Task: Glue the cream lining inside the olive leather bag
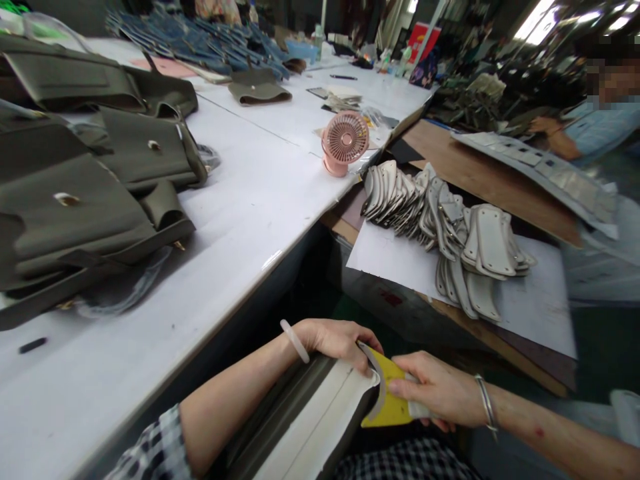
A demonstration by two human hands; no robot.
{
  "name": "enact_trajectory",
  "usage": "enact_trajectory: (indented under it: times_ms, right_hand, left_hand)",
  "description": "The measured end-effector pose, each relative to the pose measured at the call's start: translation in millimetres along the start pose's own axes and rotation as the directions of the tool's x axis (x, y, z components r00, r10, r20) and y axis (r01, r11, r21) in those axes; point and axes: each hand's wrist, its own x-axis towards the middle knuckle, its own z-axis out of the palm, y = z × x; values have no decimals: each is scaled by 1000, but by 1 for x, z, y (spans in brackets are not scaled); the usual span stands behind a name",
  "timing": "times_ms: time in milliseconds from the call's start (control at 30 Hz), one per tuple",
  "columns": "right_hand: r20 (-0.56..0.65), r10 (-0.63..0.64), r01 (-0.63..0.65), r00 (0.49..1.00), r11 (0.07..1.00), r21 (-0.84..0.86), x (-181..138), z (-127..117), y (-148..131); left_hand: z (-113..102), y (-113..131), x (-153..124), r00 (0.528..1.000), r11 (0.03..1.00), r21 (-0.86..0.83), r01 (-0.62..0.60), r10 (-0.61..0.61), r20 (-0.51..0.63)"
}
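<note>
On my lap lies a dark olive bag piece (280,393) with a long white strip (320,407) along its upper face. My left hand (340,341) is closed over the far end of this piece, its fingers curled at the edge; a pale bangle is on the wrist. In my right hand (437,388), thumb on top, is a yellow scraper-like tool (387,407) with a concave edge and a pale grip. The curved edge sits against the far end of the bag piece; exact contact is hard to make out.
Olive bags (75,207) lie on the white table (240,227) at left, with a pink fan (345,141) near its edge. Stacked white shaped pieces (493,240) rest on a lower board at right. Denim (200,40) lies at the back. Another person (600,120) sits far right.
</note>
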Motion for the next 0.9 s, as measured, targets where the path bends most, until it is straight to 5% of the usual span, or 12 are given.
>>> enact_trajectory:
  times_ms: [667,900]
  right_hand:
    - [-34,114,-95,993,933,346,8,45,0]
    - [-62,73,-36,995,885,464,16,63,-2]
  left_hand:
    - [5,6,-8,998,989,-147,15,-24,-63]
    - [7,0,-11,994,912,-397,-100,72,-85]
